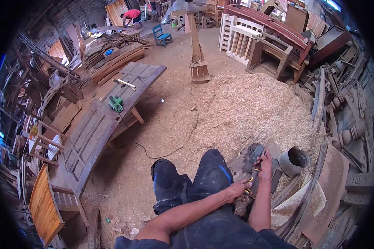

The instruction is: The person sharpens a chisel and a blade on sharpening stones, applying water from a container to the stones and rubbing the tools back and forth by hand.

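A slim hand tool with a yellow and black handle [249,181] lies between my two hands; its exact kind does not show clearly. My left hand [238,190] is closed around the handle. Farther forward, my right hand [264,164] is closed at the tool's other end, with its fingers hiding part of it. Just beyond the right hand, a dark grey block [252,157] rests on a dusty wooden board [238,162]. Right of that hand stands a grey can-like container [286,163] with an open top.
A heap of wood shavings [253,103] spreads ahead. At left, a panelled door [91,137] carries a green power tool [116,103] and a pale-handled tool [124,84]. A cable [166,157] crosses the floor. Lumber lines the right; another person [133,15] bends far back.
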The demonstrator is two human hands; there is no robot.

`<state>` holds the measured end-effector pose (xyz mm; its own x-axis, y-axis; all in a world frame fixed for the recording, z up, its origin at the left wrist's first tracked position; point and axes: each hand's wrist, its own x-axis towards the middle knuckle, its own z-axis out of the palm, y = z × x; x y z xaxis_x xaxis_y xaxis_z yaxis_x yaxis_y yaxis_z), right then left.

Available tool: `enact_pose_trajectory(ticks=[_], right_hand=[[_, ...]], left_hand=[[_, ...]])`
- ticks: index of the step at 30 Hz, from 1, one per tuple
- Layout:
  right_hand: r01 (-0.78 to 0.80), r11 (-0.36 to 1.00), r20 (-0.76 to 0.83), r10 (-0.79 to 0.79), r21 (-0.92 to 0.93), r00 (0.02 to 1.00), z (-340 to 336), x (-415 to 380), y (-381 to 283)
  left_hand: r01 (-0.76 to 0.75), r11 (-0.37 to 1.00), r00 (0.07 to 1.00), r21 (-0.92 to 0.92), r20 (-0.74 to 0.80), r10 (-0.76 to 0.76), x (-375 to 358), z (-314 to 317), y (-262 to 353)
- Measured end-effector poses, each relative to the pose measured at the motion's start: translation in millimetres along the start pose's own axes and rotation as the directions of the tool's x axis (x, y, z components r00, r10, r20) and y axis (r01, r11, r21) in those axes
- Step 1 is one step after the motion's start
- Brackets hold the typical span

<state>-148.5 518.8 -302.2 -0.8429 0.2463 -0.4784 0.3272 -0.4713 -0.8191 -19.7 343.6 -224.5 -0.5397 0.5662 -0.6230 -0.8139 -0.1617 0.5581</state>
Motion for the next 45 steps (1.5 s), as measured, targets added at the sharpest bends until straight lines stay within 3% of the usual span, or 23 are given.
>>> enact_pose_trajectory(ticks=[11,17,32,35,45], right_hand=[[-0.014,0.995,-0.031,0.017,0.099,0.999,-2.7,-0.2,13.9],[-0.038,0.998,-0.008,0.038,-0.056,0.999,-0.8,2.8,3.1],[-0.106,0.986,-0.141,0.087,-0.129,0.986,-17.6,47.0,4.5],[-0.097,0.971,-0.14,0.067,-0.218,0.988,-14.6,50.1,-0.4],[-0.239,0.97,-0.049,0.237,-0.048,0.97,1.5,56.8,-20.6]], left_hand=[[0.063,0.998,0.998,-0.027,-0.021,-0.064,9.0,-5.5,-3.9],[0.148,0.983,0.989,-0.108,-0.006,-0.149,27.7,-9.6,-0.6],[0.396,0.907,0.918,-0.144,0.078,-0.388,81.9,-11.8,25.0],[0.447,0.882,0.894,-0.15,0.105,-0.435,86.2,-15.7,39.8],[0.461,0.856,0.884,-0.232,0.198,-0.423,75.9,-11.6,71.6]])
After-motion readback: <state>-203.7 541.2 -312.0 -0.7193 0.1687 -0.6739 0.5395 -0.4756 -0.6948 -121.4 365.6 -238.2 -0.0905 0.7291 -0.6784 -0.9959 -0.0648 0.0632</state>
